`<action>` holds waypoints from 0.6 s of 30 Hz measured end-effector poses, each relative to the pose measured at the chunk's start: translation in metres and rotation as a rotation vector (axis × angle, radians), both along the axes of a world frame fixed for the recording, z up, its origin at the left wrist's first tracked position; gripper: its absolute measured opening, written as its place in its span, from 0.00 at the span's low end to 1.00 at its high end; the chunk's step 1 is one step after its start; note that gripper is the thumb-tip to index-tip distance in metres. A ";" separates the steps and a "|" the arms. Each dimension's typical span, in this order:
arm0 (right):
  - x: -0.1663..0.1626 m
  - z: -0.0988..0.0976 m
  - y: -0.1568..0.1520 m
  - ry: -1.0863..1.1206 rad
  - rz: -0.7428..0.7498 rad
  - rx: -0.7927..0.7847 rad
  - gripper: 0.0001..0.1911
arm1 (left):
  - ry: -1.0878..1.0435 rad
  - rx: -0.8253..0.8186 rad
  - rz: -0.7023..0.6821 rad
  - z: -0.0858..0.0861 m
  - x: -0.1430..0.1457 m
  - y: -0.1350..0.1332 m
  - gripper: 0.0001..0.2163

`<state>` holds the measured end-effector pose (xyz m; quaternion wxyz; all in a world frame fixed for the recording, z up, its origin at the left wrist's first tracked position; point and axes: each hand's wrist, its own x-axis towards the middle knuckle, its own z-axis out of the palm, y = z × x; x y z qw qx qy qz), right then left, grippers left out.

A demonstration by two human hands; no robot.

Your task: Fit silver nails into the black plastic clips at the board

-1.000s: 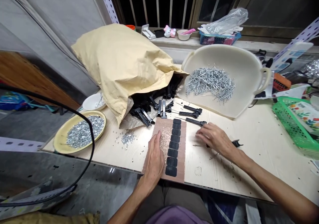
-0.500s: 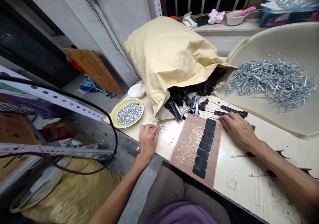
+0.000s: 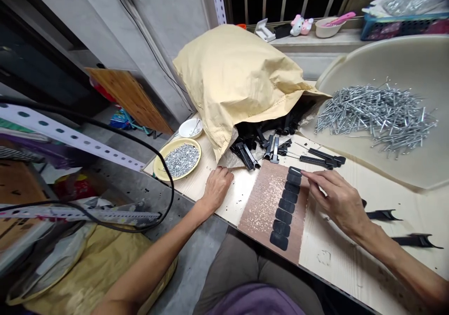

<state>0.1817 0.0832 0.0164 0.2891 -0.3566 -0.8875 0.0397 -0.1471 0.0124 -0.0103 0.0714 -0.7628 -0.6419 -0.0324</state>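
My left hand (image 3: pixel 218 187) rests on the table with its fingers curled together, over the spot of a small heap of metal bits. Whatever its fingertips hold is hidden. My right hand (image 3: pixel 335 200) has thumb and forefinger pinched beside the top of a row of black rounded pads (image 3: pixel 288 196). A thin bright sliver shows on the top pad, at those fingertips; I cannot tell whether it is a held piece or a glint. The pads lie on a brown board (image 3: pixel 257 207) dotted with pale specks. Left of my left hand stands a yellow dish (image 3: pixel 157 171) of small metal parts.
A large paper sack (image 3: pixel 238 72) spills black plastic parts (image 3: pixel 245 155). Behind my right hand lie black pieces with metal rods (image 3: pixel 321 158). A pale basin (image 3: pixel 379 53) holds many metal pins (image 3: pixel 377 114). A white bowl (image 3: pixel 190 128) and a hanging black cable (image 3: pixel 171 184) are at left.
My right hand has moved back from the rodded black pieces toward my body, its fingertips now by the top pad. My left hand has turned palm-down over the small heap of metal bits.
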 end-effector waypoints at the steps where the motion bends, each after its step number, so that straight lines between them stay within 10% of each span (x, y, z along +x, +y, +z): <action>1: -0.003 0.000 -0.003 0.002 0.009 -0.017 0.18 | -0.016 -0.007 0.003 -0.001 0.000 0.001 0.12; 8: -0.022 0.000 -0.021 0.090 0.064 -0.102 0.16 | -0.114 -0.021 0.090 0.000 0.006 -0.001 0.11; 18: -0.080 -0.001 -0.038 0.124 0.125 -0.366 0.16 | -1.043 0.051 0.411 0.016 0.038 -0.008 0.09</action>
